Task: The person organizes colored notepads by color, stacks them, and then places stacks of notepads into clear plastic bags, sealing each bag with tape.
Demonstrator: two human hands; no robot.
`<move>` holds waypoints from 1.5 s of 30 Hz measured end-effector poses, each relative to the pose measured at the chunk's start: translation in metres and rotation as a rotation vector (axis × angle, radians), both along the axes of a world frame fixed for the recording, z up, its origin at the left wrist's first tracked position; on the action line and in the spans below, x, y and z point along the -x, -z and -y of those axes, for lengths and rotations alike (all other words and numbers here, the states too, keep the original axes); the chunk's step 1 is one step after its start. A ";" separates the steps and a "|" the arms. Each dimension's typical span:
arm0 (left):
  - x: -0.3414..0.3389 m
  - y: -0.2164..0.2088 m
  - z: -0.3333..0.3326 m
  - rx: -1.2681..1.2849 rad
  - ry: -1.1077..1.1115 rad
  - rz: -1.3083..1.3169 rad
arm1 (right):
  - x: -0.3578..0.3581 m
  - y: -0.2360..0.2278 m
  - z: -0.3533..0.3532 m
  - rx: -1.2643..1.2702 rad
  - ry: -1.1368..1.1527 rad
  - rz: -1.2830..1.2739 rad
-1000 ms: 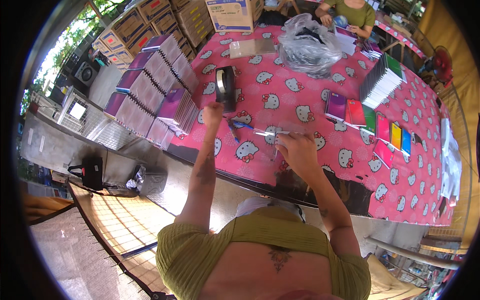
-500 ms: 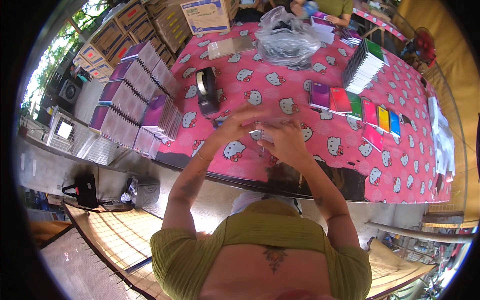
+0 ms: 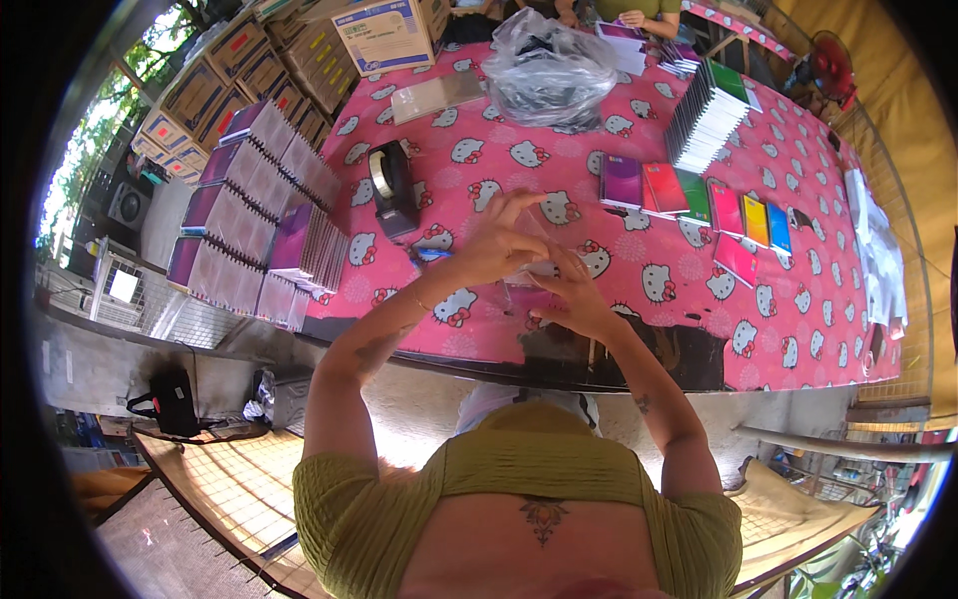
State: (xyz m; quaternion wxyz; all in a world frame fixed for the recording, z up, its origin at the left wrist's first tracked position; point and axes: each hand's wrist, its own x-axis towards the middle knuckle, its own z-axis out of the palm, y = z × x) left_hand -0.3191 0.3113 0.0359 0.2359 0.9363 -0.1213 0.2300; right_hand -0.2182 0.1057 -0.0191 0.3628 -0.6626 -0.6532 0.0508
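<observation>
My left hand (image 3: pixel 497 245) pinches at thumb and lower fingers, its upper finger stretched out to the right. Close against it, my right hand (image 3: pixel 577 295) is closed with the fingers bent inward. Between and below them shows a small, clear, shiny piece with a purplish tint, looking like a plastic wrapper (image 3: pixel 526 298); the fingers hide much of it. Left of my left hand stands a black tape dispenser (image 3: pixel 392 195) with a roll of tape. Just below the dispenser lies a small blue object (image 3: pixel 433 247), partly behind my left wrist.
Stacked spiral notebooks (image 3: pixel 239 215) fill the table's left edge. Small coloured notebooks (image 3: pixel 664 188) lie at right, before a tall notebook stack (image 3: pixel 707 118). A clear plastic bag (image 3: pixel 549 75), a flat clear packet (image 3: pixel 437 96) and a carton (image 3: pixel 387 38) are farther back. Another person's hand (image 3: pixel 633 18) is across the table.
The view has shifted slightly, moving the table's things left and up. My left hand's finger now points out more plainly, and my right hand has turned a little. The co-worker's hands have moved.
</observation>
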 end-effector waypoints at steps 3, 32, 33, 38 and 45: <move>-0.008 0.018 0.009 0.182 -0.157 -0.069 | -0.002 0.007 -0.002 -0.054 -0.037 -0.136; 0.022 0.009 0.022 0.332 -0.362 -0.408 | 0.010 -0.004 -0.018 -0.075 0.244 -0.445; 0.019 0.011 0.023 0.261 -0.407 -0.424 | 0.011 -0.009 -0.020 -0.045 0.273 -0.466; 0.002 0.023 0.026 0.181 -0.431 -0.312 | -0.021 0.004 -0.021 -0.059 0.129 -0.753; 0.008 0.068 -0.053 1.130 -0.410 -0.215 | -0.029 0.018 -0.027 -0.051 0.227 -0.865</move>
